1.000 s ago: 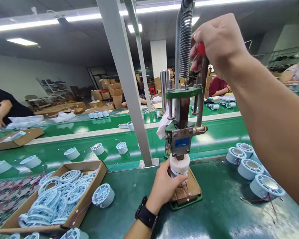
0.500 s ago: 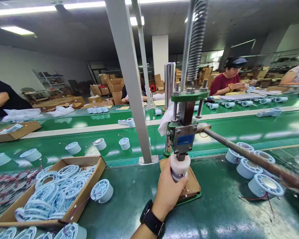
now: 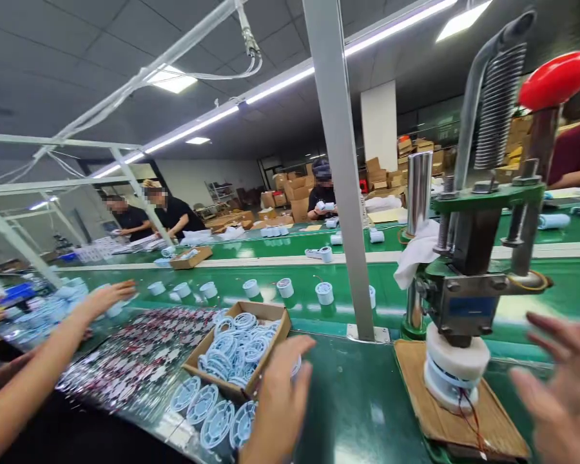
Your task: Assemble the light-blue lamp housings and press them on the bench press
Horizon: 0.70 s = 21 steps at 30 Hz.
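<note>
My left hand (image 3: 283,396) is raised over the right side of the cardboard box, fingers apart. It partly hides a light-blue round housing (image 3: 296,367) beside the box; whether it touches that housing I cannot tell. To the right, my right hand (image 3: 563,380) is blurred, with its fingers spread, holding nothing. Between my hands stands a lever press (image 3: 468,306) with a red handle knob (image 3: 555,80) raised. Beneath its ram, a white cap block (image 3: 457,354) sits on a light-blue housing (image 3: 447,383) with red wires. A brown cardboard pad (image 3: 410,380) lies underneath.
An open cardboard box (image 3: 285,325) holds blue rings, with several housings (image 3: 217,422) in front. Wired flat parts (image 3: 140,351) cover the bench to the left, where a co-worker's arm (image 3: 72,325) reaches across. A post (image 3: 341,193) stands before the green conveyor (image 3: 232,274).
The view has swung left. My left hand has let go of the housing under the press and moved left to the box. My right hand has come into view; the lever has risen.
</note>
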{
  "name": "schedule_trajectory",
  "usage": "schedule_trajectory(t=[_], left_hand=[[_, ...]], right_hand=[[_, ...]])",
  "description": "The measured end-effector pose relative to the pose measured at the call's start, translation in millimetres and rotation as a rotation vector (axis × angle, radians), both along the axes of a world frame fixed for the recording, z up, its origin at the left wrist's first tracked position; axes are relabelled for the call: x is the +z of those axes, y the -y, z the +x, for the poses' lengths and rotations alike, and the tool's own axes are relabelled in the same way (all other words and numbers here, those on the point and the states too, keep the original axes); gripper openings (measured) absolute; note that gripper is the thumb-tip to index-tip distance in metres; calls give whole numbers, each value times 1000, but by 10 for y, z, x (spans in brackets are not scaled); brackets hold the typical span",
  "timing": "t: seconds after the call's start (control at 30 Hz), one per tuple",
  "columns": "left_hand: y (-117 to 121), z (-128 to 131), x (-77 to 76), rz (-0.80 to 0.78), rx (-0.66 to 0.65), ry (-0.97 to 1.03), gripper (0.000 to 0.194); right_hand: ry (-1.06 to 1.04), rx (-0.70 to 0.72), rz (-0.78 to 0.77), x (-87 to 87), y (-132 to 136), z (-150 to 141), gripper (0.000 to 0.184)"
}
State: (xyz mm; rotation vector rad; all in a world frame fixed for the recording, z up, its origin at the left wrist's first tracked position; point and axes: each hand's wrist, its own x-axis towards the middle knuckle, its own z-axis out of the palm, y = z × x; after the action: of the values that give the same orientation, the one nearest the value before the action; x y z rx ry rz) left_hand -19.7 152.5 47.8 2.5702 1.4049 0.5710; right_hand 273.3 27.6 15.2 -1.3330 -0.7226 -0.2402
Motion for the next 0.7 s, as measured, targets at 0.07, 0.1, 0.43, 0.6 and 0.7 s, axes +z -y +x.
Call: schedule_trajectory(t=[0.07, 0.1, 0.43, 0.6, 0.7], left_hand=[[-373, -297, 274, 32, 107, -82, 51], [-561, -415, 368, 14, 115, -136, 48], [-1316, -632, 326, -9, 63, -497, 32], [-1489, -671, 323, -38, 80, -515, 24], [-1483, -648, 413, -2, 158, -428, 14]], right_hand=[[-96, 221, -261, -506, -18, -109, 80], [-142, 301, -363, -655, -36, -150, 84], [144, -136, -608, -730, -44, 330, 63], [562, -315, -1038, -992, 315, 1082, 47], [734, -424, -1050, -834, 210, 1131, 36]])
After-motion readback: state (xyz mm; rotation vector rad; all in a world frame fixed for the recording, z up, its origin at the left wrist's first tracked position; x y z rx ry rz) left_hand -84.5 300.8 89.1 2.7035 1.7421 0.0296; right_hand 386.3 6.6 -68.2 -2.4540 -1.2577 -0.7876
